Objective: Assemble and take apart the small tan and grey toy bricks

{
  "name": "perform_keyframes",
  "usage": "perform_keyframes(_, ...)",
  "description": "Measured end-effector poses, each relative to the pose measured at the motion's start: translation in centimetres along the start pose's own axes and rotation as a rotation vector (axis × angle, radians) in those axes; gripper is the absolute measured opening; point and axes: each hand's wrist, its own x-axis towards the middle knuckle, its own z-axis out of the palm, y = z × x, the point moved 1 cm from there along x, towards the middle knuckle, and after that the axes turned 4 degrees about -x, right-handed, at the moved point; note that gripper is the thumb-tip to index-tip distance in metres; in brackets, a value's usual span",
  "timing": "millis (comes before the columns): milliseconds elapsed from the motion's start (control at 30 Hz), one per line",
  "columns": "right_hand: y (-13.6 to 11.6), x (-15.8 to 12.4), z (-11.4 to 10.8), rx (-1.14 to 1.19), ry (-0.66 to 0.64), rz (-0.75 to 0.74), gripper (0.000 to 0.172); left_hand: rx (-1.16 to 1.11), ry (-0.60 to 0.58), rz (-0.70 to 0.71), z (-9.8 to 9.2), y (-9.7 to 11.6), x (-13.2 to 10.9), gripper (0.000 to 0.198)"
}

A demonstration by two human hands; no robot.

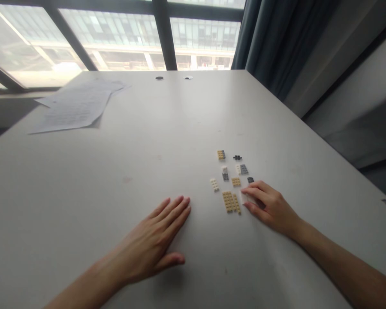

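My left hand (159, 236) lies flat on the table, fingers stretched out and thumb spread, holding nothing. To the right, my right hand (270, 204) has its thumb and fingers at the two ends of a white building brick (243, 197), partly hidden by the hand. Beside it lie tan toy bricks (230, 202) in a larger block and a smaller tan brick (236, 182). A white studded brick (214, 185) is at the group's left. A dark brick (250, 180) sits just beyond my right fingertips.
Farther back are a yellow-and-grey brick (221, 155), a small black piece (237, 158), a white-and-grey piece (225, 173) and grey sloped bricks (243, 169). Printed papers (80, 105) lie at the white table's (154, 111) far left. A curtain (266, 43) hangs at the right of the window.
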Motion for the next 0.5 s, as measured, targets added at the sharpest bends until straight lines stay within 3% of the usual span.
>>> perform_keyframes(167,0.1,-0.1,0.2,-0.001,0.007,-0.010,0.023,-0.058,-0.003,0.050,0.1,1.1,5.6,0.090)
perform_keyframes(267,0.0,-0.1,0.1,-0.009,0.016,-0.017,0.023,-0.094,0.052,0.047,-0.1,1.1,7.4,0.088)
perform_keyframes(367,0.0,0.0,0.0,-0.005,0.014,-0.016,0.023,-0.100,0.109,0.002,-0.5,0.6,7.0,0.083)
perform_keyframes(500,0.0,0.1,0.0,0.007,0.007,-0.025,0.023,-0.067,0.068,-0.010,-0.5,-0.1,5.3,0.081)
